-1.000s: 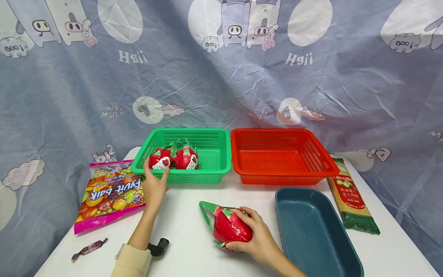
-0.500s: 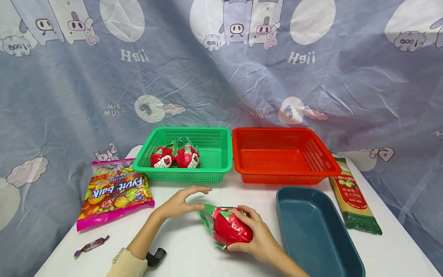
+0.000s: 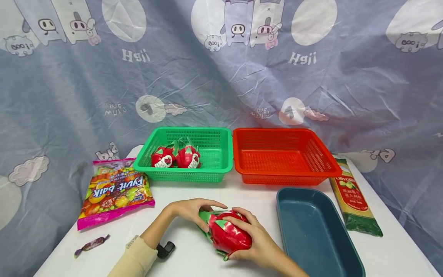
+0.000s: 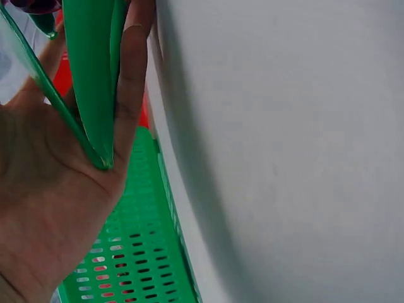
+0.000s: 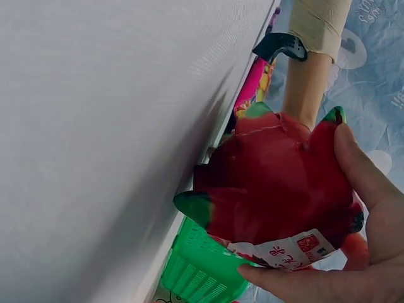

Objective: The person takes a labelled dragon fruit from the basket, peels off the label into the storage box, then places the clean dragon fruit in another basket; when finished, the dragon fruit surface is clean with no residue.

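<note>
A glossy red dragon fruit (image 3: pixel 230 234) with green leaf tips is in front of me at the table's near middle. My right hand (image 3: pixel 256 238) grips its rounded end from the right; in the right wrist view thumb and fingers hold it beside a white label (image 5: pixel 284 249). Around the leafy end is my left hand (image 3: pixel 190 211), thumb on the near side and fingers reaching over the far side. Its fingers look fairly straight in the left wrist view, with the long green leaves (image 4: pixel 91 76) against the palm. Two similar dragon fruits (image 3: pixel 176 156) lie in the green basket (image 3: pixel 216 175).
Right of the green basket stands a red basket (image 3: pixel 277 179). A dark blue tray (image 3: pixel 311 227) is by my right arm, with a pasta packet (image 3: pixel 356 200) beyond it. To the left lie a candy bag (image 3: pixel 114 192) and one wrapped candy (image 3: pixel 91 245).
My left hand has left the green basket, where two dragon fruits lie, and come right and nearer to the leafy end of the held dragon fruit. The right hand keeps its grip.
</note>
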A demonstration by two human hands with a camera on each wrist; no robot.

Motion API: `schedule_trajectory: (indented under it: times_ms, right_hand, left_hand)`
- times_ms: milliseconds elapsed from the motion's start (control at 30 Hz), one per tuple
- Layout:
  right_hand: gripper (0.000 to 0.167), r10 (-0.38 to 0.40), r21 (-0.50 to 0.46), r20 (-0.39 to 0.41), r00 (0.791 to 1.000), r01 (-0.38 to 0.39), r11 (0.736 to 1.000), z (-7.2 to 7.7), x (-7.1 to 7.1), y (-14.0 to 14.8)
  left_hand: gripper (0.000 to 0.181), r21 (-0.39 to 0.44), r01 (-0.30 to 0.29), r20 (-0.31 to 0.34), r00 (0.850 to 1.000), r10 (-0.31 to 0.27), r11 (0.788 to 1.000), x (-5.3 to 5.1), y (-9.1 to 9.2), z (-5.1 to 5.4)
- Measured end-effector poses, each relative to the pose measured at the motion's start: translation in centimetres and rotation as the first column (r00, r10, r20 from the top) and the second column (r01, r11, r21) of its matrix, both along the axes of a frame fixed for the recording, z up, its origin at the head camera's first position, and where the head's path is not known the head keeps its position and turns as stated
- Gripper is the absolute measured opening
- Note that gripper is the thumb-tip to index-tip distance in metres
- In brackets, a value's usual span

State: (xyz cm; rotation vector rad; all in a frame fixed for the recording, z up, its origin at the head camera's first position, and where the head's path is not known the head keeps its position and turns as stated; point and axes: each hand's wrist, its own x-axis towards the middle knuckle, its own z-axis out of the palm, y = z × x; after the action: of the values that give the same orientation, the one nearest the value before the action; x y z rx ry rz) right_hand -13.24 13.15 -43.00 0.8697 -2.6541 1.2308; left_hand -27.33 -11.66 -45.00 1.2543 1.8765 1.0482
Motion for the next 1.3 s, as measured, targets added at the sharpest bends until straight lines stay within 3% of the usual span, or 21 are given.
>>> schedule_trajectory:
  times_ms: [200,267,433,600,733,900,1100,1300]
  right_hand:
    - [0.082,0.027,0.023,0.029,0.999,-0.027,0.999,0.1,0.3,0.1]
    - [0.089,0.019,0.021,0.039,0.999,-0.02,1.0,0.2,0.3,0.2]
    - [0.107,-0.035,-0.039,0.138,0.99,0.04,0.998,0.0,0.5,0.4]
    - [0.097,-0.11,-0.164,0.317,0.942,0.169,0.972,-0.2,0.5,0.8]
    - [0.087,-0.111,-0.171,0.396,0.911,0.192,0.966,-0.1,0.5,1.0]
    - [0.077,-0.131,-0.097,0.347,0.929,0.175,0.98,-0.2,0.4,0.9]
    - [0.079,-0.288,0.045,0.153,0.945,0.285,0.958,-0.7,0.4,0.7]
    - [0.079,-0.329,0.069,0.015,0.944,0.328,0.942,-0.6,0.4,0.2]
  left_hand:
    - [0.065,0.008,0.017,0.104,0.994,-0.018,1.0,0.1,0.1,-0.5]
    - [0.064,0.025,0.007,0.088,0.996,-0.01,1.0,0.2,0.1,-0.7]
    - [0.064,0.087,-0.042,-0.017,0.999,0.043,0.995,0.4,-0.2,-1.0]
    - [0.067,0.141,-0.089,-0.105,0.989,0.104,0.986,0.5,-0.6,-1.0]
    - [0.075,0.152,-0.097,-0.193,0.973,0.126,0.984,0.6,-0.6,-0.7]
    - [0.088,0.121,-0.133,-0.289,0.943,0.163,0.984,0.8,-0.7,-0.4]
    - [0.099,0.098,-0.198,-0.393,0.893,0.221,0.975,1.2,-0.5,0.1]
    - [0.102,0.096,-0.183,-0.392,0.897,0.206,0.978,1.5,-0.1,0.2]
